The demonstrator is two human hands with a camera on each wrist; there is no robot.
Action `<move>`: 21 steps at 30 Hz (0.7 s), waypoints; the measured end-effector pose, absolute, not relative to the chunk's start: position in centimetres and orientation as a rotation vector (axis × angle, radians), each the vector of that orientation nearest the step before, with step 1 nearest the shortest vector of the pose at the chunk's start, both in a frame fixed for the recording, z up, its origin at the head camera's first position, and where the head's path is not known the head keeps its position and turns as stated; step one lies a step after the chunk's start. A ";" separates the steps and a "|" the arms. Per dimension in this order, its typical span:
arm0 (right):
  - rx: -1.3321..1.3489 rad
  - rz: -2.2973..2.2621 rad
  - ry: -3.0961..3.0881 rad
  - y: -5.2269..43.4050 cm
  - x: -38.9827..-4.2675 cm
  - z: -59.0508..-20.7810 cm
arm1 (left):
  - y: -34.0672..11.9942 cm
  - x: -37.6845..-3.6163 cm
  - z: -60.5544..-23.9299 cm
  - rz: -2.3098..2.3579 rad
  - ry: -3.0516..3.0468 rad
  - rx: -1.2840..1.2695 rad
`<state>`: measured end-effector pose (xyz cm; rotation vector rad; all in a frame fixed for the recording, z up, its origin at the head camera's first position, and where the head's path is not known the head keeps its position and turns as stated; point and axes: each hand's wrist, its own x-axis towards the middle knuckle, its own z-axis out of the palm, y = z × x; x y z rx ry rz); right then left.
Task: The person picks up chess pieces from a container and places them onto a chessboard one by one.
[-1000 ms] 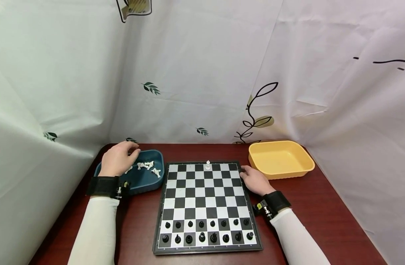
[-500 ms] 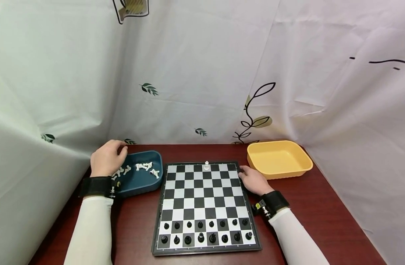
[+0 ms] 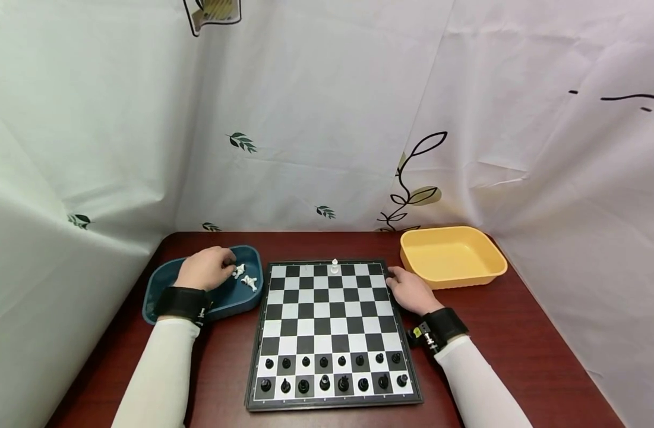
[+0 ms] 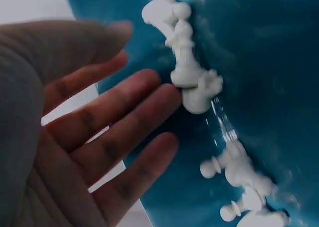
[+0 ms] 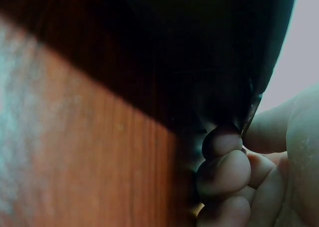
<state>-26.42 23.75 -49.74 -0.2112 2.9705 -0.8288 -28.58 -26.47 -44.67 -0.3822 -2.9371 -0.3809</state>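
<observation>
No readable text, label or number anywhere.

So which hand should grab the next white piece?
Probably the left hand: its open fingers are already in the blue tray beside the white pieces. The right hand rests at the board edge.

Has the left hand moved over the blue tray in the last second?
Yes. The left hand pulled out toward the blue tray's left rim, then came back right toward the chessboard, over the white pieces.
</observation>
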 end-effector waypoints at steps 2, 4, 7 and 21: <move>-0.211 -0.829 2.972 23.7 -26.4 -49.7 | -26.0 -28.5 -44.8 -0.380 -2.968 -0.393; -0.217 -0.831 2.976 23.7 -26.5 -49.7 | -25.6 -28.4 -44.9 -0.392 -3.000 -0.393; -0.228 -0.822 2.981 23.7 -26.6 -49.8 | -25.3 -28.4 -45.1 -0.404 -3.046 -0.369; -0.248 -0.819 3.008 23.9 -26.6 -49.9 | -24.5 -28.3 -45.1 -0.350 -3.063 -0.376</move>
